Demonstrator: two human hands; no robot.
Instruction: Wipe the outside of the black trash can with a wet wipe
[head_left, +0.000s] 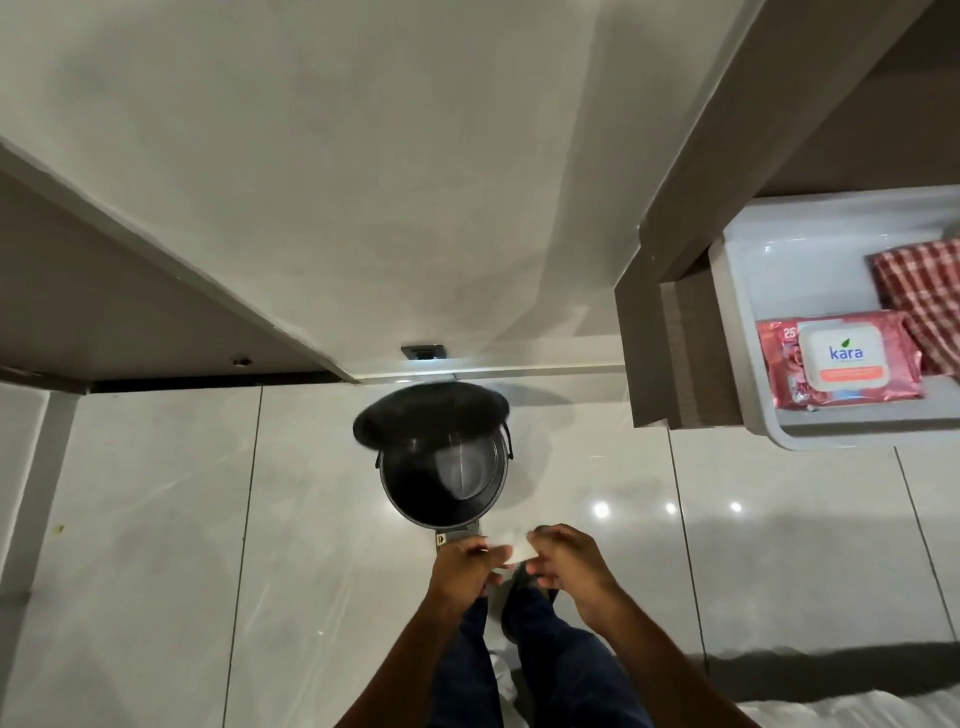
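Note:
The black trash can (415, 493) stands on the tiled floor by the wall, seen from above, with its round lid (428, 415) swung up and a clear liner inside. Just in front of it, over the pedal (457, 534), both hands hold a small white wet wipe (511, 545) between them. My left hand (467, 564) pinches its left end and my right hand (566, 561) pinches its right end. The wipe is apart from the can's wall.
A white tray (748, 291) on a shelf at the right holds a pink Kara wipes pack (836, 364) and a red checked cloth (924, 291). A brown shelf edge (654, 332) juts out beside it. My legs and a dark slipper (519, 613) are below the hands.

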